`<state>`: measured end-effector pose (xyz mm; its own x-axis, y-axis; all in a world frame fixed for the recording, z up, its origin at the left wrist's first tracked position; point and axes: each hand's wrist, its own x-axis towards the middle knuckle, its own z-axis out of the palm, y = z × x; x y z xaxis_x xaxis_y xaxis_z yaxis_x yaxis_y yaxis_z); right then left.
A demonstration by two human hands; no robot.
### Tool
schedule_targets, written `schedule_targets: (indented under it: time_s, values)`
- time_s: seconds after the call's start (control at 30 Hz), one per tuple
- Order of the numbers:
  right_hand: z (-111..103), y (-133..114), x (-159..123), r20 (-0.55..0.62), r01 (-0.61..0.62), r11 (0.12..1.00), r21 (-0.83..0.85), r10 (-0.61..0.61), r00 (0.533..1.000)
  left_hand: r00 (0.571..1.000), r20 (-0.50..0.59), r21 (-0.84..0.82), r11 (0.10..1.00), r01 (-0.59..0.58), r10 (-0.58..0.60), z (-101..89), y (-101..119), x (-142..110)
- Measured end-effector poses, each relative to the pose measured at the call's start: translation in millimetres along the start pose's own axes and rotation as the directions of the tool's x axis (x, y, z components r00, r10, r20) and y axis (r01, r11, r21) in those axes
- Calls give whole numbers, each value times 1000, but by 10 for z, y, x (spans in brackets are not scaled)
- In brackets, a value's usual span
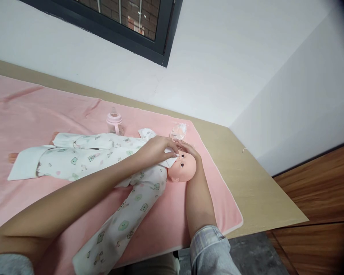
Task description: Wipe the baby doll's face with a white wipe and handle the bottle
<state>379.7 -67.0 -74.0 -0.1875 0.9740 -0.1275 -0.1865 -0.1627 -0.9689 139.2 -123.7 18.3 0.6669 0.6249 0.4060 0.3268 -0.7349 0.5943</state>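
A baby doll (186,168) in a white printed sleepsuit (103,156) lies on its back on a pink blanket (23,114), head to the right. My left hand (156,149) is closed in a pinch on a thin white swab at the doll's face, near its nose. My right hand (190,149) rests over the far side of the doll's head with fingers curved against it. One loose sleeve of the suit (123,221) trails toward me.
A pink baby bottle (114,122) stands on the blanket behind the doll. A clear plastic wrapper (178,131) lies near the head. The blanket covers a tan table (255,183) against a white wall; wooden floor lies right.
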Motion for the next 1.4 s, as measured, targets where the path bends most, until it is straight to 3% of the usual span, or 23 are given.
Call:
schedule_targets:
  time_s: [0.17,0.63,0.93,1.2,1.4]
  values:
    - [24,-25,6,0,-4,1000,-26,4,1000,1000,28,18,1000,8,-9,38,35,-9]
    - [64,-26,-14,10,2,999,38,-3,1000,997,-65,84,996,37,-31,80,62,4]
    - [104,-77,-57,-8,-7,1000,12,7,1000,998,-62,91,995,34,-29,63,-37,6]
    - [86,-29,-62,14,-10,999,38,10,1000,994,92,-8,998,66,-65,-164,-40,1]
    - [43,13,-31,9,-4,999,35,4,1000,984,179,-41,999,24,-16,-124,-68,-12]
